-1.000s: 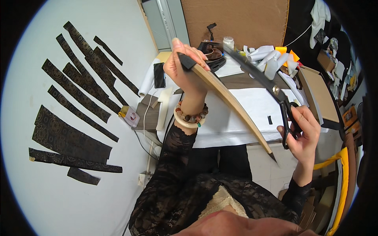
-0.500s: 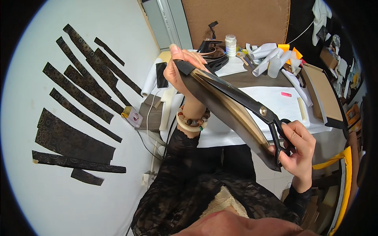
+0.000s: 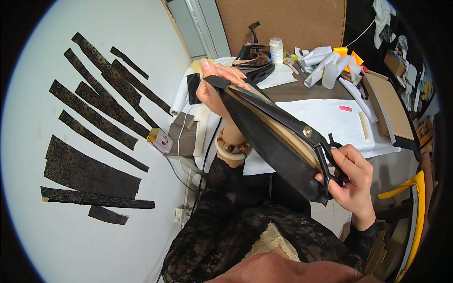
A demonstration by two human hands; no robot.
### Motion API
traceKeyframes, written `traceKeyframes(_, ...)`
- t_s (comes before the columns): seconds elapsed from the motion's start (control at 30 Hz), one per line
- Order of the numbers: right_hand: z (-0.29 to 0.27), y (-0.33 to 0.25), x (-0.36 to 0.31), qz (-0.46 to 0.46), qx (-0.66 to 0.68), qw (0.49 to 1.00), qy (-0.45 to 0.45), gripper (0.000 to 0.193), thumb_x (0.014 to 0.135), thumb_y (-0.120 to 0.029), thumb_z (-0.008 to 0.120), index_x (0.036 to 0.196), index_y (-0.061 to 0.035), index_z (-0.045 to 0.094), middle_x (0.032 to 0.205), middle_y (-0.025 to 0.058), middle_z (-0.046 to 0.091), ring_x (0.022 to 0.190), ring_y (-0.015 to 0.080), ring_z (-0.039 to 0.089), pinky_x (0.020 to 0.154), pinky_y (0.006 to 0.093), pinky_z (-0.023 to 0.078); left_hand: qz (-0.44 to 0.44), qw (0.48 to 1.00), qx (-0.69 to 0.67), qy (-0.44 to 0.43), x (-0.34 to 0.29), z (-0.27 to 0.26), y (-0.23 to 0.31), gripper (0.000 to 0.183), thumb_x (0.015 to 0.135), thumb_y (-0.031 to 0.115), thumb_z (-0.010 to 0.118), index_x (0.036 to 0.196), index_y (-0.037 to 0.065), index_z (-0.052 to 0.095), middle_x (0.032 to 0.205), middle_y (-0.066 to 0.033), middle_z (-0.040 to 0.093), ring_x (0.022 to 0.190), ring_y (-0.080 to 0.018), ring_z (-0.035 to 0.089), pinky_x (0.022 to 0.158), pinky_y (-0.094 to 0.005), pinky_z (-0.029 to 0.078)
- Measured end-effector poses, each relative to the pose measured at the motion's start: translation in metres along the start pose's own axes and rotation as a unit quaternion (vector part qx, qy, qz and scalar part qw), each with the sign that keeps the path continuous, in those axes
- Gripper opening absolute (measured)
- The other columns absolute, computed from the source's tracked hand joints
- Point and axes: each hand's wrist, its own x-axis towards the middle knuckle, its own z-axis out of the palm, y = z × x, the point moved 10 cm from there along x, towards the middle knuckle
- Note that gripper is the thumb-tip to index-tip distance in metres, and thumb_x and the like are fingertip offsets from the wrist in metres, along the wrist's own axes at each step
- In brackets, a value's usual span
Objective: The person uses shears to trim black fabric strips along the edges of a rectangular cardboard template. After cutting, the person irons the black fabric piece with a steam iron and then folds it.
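Note:
My left hand point(image 3: 211, 100) grips the far end of a long black fabric piece point(image 3: 269, 146), held up over the work table. A tan inner layer shows along the fabric's upper edge. My right hand point(image 3: 353, 181) holds large black scissors point(image 3: 293, 125), its fingers through the handle loops. The scissor blades lie along the fabric, their tips pointing toward my left hand. Whether the fabric passes between the blades I cannot tell. Close to my right fingers hangs the fabric's near end.
Patterned dark fabric pieces point(image 3: 92, 167) stay spread on the white surface at left. On the table lie white paper point(image 3: 306, 113), a pink item point(image 3: 345, 108) and paper rolls point(image 3: 316, 56). An iron point(image 3: 250, 55), a white bottle point(image 3: 276, 49) and a phone point(image 3: 193, 88) are at the back.
The fabric has turned, showing more of its broad black face. My right hand and the scissors have shifted slightly left. My left hand keeps its grip.

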Motion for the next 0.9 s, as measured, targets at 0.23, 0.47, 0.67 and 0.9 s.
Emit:
traceKeyframes(0.23,0.003,0.003,0.003,0.022,0.016,1.0,-0.013,0.045,0.066,-0.006,0.081,0.106,0.0065,0.064,0.082,0.0094,0.057,0.057,0.0144,0.05,0.049,0.0248,0.041,0.005,1.0,0.009,0.009,-0.003,-0.001,0.001,0.055,0.104,0.026,0.038,0.052,0.008,0.048,0.044,-0.0045,0.046,0.036,-0.0113,0.042,0.046,-0.0262,0.042)
traceKeyframes(0.47,-0.041,0.014,0.01,-0.048,0.029,0.997,0.059,0.045,0.068,-0.015,0.081,0.107,0.0022,0.066,0.081,0.0076,0.058,0.06,0.0113,0.051,0.049,0.021,0.037,-0.163,0.976,-0.044,-0.139,0.026,-0.002,-0.027,0.061,0.106,0.032,0.021,0.057,0.008,0.047,0.049,-0.0071,0.047,0.038,-0.0208,0.047,0.056,-0.0346,0.043)
traceKeyframes(0.67,-0.069,0.03,0.021,-0.075,-0.091,0.987,0.111,0.054,0.065,-0.019,0.083,0.109,0.0043,0.063,0.088,0.0092,0.057,0.057,0.0083,0.044,0.046,0.0202,0.03,-0.319,0.769,-0.307,-0.46,0.045,0.063,-0.043,0.064,0.106,0.031,0.009,0.064,0.007,0.052,0.061,-0.0088,0.053,0.05,-0.0234,0.052,0.066,-0.0311,0.042)
traceKeyframes(0.9,-0.048,0.079,0.053,0.043,0.024,0.995,0.082,0.044,0.072,-0.022,0.082,0.103,-0.0002,0.06,0.088,0.002,0.058,0.067,0.0086,0.053,0.057,0.0193,0.04,-0.491,0.593,-0.408,-0.491,0.021,0.116,-0.042,0.058,0.107,0.031,0.01,0.063,0.009,0.043,0.058,-0.0057,0.045,0.046,-0.0182,0.045,0.063,-0.0277,0.042)
